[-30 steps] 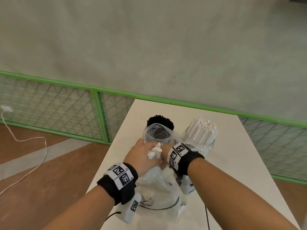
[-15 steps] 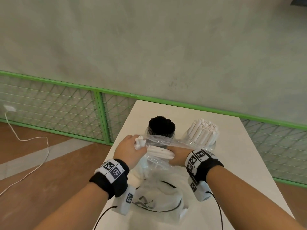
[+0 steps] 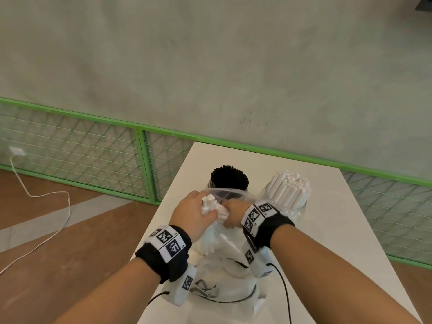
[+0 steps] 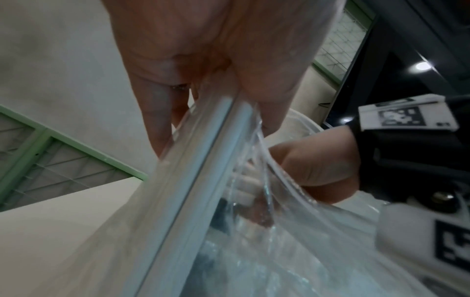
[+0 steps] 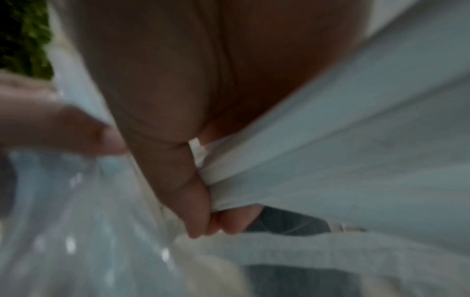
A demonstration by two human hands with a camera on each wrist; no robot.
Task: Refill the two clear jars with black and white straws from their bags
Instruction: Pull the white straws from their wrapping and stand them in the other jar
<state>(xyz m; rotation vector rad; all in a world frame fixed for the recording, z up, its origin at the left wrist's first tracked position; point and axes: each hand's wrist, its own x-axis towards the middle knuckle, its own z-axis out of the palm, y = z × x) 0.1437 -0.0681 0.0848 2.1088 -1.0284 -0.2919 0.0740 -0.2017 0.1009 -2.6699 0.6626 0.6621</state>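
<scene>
Two clear jars stand at the back of the white table [image 3: 327,230]: one packed with black straws [image 3: 230,177], one with white straws [image 3: 288,190]. In front of them both hands hold up a clear plastic bag [image 3: 224,244] of white straws. My left hand [image 3: 194,213] grips a small bunch of white straws [image 3: 208,203] at the bag's top. My right hand [image 3: 235,212], right beside it, grips more white straws [image 3: 222,212]. In the left wrist view my left hand [image 4: 216,60] pinches straws [image 4: 203,160] through the plastic. The right wrist view is blurred; there my right hand [image 5: 178,100] curls round white straws [image 5: 330,140].
A second crumpled clear bag [image 3: 217,293] with dark markings lies on the table near me, between my forearms. A green wire fence [image 3: 140,146] runs behind and left of the table. A white cable [image 3: 46,218] trails on the brown floor at left.
Half a second ago my hands were apart, stretching the bag with straws lying across. They have come back together, close in front of the black-straw jar.
</scene>
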